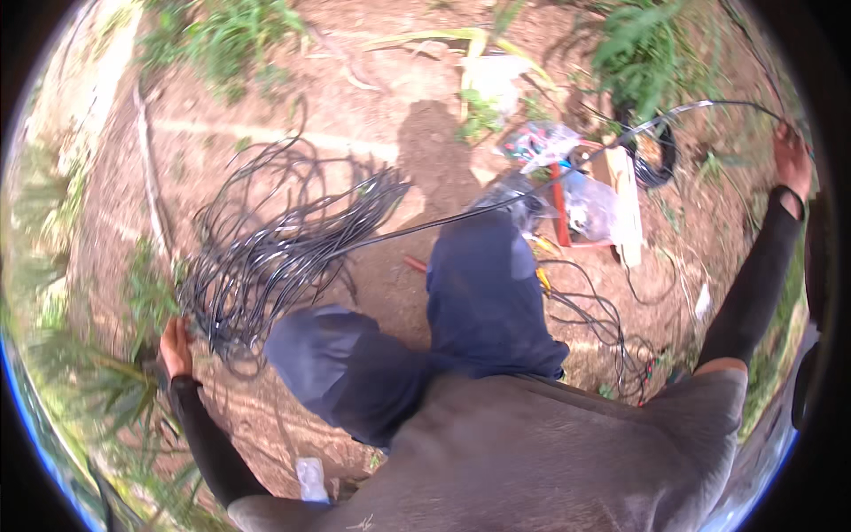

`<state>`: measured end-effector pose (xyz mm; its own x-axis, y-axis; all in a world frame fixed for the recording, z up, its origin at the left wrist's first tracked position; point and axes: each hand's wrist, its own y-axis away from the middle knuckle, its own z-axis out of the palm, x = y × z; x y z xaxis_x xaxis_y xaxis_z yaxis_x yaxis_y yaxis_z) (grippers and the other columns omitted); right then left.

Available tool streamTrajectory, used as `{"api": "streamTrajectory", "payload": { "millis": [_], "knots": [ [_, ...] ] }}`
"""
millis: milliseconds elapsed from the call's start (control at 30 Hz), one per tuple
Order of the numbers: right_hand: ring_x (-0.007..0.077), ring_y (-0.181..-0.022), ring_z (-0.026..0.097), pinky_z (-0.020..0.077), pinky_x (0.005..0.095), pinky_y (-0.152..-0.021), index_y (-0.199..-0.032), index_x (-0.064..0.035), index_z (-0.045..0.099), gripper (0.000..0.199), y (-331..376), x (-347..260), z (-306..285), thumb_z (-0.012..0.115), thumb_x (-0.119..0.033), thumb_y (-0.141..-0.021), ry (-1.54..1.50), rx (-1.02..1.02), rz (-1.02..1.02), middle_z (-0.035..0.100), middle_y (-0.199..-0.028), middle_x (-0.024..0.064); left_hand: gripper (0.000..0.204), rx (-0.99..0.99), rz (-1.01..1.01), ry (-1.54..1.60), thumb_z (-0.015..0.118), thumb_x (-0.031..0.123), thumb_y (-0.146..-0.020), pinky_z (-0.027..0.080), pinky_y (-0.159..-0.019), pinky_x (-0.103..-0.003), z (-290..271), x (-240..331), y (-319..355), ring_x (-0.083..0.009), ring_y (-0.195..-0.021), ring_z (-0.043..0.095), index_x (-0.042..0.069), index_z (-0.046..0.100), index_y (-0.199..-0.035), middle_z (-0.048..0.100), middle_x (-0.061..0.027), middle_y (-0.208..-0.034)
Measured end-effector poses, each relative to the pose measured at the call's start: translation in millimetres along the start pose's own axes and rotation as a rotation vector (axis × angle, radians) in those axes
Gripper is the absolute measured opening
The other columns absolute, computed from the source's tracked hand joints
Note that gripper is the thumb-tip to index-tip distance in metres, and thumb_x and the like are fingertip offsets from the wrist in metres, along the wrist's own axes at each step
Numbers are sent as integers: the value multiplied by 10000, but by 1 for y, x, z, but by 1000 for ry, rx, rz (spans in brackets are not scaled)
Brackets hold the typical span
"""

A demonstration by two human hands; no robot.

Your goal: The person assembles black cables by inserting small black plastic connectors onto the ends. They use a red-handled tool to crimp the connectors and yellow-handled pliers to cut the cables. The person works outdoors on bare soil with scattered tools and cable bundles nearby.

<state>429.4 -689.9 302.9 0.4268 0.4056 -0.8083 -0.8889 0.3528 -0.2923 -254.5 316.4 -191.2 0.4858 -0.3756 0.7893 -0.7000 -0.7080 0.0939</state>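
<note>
A large tangle of thin black cable point(266, 239) lies on the dirt to my left. From it one strand rises and runs over my knees, curving up to the far right. There my right hand point(792, 160) is closed on that strand, with my arm stretched out wide. My left hand point(176, 346) is low beside the tangle's near left edge, its fingers extended toward the loops. Whether they touch a loop is hard to see.
Past my knees stands an open box point(628, 217) holding clear plastic bags. A bag of small coloured parts point(539, 144) lies by it, with a black coil point(654, 158) behind. More dark leads point(594, 310) lie right of my knee. Grass tufts point(651, 53) and a stick point(149, 168) edge the dirt.
</note>
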Motion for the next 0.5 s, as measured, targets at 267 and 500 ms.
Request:
{"api": "streamTrajectory", "payload": {
  "millis": [267, 500],
  "knots": [
    [193, -826, 540, 446, 284, -645, -1025, -39, 538, 172, 277, 43, -113, 458, -191, -1032, -101, -266, 49, 554, -924, 47, 408, -379, 217, -127, 457, 366, -1042, 438, -614, -251, 104, 154, -111, -89, -663, 458, 29, 626, -1196, 496, -6, -741],
    [184, -838, 565, 518, 302, -741, -1088, -33, 515, 140, 362, -50, -212, 454, -145, -1030, -83, -14, -56, 546, -946, 47, 387, -733, 414, -95, 466, 336, -1038, 474, -686, -265, 304, 330, -131, -114, -703, 526, 12, 621, -1179, 546, -29, -772]
  ]
}}
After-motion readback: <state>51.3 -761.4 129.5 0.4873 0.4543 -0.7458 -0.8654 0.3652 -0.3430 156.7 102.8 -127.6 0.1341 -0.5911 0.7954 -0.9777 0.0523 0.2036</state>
